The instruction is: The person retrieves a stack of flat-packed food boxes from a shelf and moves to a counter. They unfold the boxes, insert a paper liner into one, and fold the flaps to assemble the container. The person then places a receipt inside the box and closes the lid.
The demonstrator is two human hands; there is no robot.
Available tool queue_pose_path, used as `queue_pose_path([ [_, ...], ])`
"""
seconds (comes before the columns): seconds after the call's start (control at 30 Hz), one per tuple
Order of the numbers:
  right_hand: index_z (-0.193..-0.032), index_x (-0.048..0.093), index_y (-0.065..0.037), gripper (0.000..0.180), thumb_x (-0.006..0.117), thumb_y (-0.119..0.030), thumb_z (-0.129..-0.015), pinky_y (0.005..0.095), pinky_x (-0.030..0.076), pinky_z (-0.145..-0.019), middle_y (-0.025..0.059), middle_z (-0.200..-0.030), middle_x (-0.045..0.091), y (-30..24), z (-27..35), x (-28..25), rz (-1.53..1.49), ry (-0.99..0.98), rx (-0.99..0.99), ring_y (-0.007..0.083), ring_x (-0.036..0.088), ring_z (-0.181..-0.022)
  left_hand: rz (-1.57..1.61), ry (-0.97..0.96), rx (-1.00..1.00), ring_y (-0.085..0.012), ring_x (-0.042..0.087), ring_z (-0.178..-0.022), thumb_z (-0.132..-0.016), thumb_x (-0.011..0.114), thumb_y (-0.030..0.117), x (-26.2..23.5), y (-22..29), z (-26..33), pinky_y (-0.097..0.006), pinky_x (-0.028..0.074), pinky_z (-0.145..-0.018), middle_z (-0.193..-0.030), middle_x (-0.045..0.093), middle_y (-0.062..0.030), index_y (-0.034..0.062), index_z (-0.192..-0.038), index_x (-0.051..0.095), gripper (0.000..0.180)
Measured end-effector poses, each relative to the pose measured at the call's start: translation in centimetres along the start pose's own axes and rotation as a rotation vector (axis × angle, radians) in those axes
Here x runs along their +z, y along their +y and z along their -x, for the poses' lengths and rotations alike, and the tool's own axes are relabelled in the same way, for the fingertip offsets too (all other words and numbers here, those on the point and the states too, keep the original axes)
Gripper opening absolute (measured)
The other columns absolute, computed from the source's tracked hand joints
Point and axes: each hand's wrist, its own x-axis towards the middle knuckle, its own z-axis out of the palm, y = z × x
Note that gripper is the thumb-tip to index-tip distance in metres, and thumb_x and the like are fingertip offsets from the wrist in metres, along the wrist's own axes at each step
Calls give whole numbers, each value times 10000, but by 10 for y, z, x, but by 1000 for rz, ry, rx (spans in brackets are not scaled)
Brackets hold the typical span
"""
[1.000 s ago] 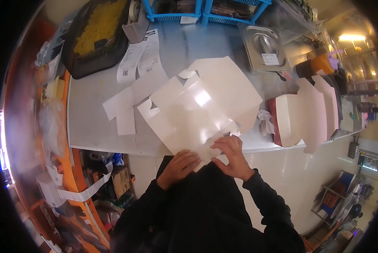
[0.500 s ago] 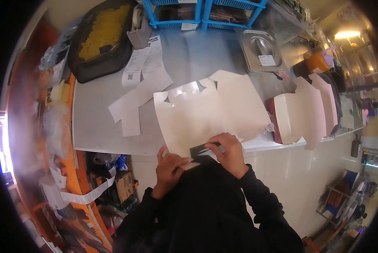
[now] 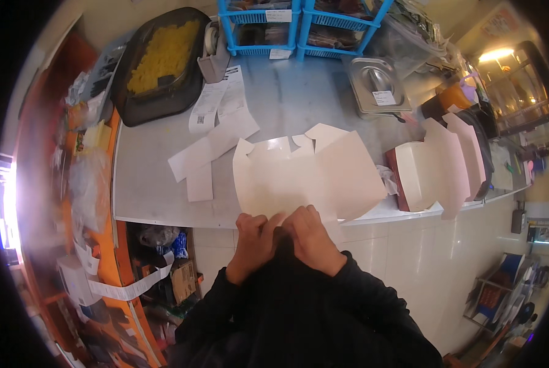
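A partly folded cardboard box [image 3: 280, 175], pale inside with cut corner flaps, lies over the front edge of the metal table. At its near edge my left hand [image 3: 250, 242] is closed, thumb and fingers pinching the card. My right hand [image 3: 314, 239] grips the same edge just beside it, fingers bent and close to the left thumb. Both hands hide the part of the flap between them. To the right stands another box [image 3: 416, 175], red outside, its walls up and its lid flaps raised.
Long paper slips [image 3: 210, 150] lie left of the box, behind them a tape dispenser [image 3: 213, 61] and a black tray [image 3: 124, 104] of yellow food. Blue baskets [image 3: 299, 40] and a lidded steel container [image 3: 360, 92] stand at the back. An orange-edged shelf [image 3: 118, 264] is on the left.
My hands have come together at the box's near edge; the right one moved left. The dark, bent flap between them no longer shows. The whole view has shifted slightly.
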Motion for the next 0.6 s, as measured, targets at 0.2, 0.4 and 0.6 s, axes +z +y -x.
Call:
queue_pose_path([
  [0.2, -992, 513, -20, 189, 570, 67, -835, 410, 420, -805, 160, -970, 505, 4, 15, 7, -164, 56, 74, 352, 489, -908, -120, -282, 255, -235, 533, -925, -834, 598, 139, 20, -17, 19, -378, 387, -842, -1057, 577, -87, 71, -1036, 599, 214],
  [0.4, -1112, 547, -52, 372, 728, -108, -793, 477, 388, -976, 148, -1081, 563, 4, 42, -64, 210, -122, 67, 323, 535, -1025, -153, -412, 160, -209, 547, -851, -834, 573, 159, 13, -11, 27, -362, 360, -776, -852, 581, -26, 101, -939, 612, 126],
  [0.6, -952, 629, -135, 253, 766, -162, -741, 555, 272, -1061, 7, -1016, 608, 44, 68, -85, 488, -63, -44, 200, 576, -1000, 130, -201, -82, -228, 524, -766, -867, 598, 136, -1, -3, -1, -374, 322, -762, -777, 539, -48, 81, -837, 631, 71],
])
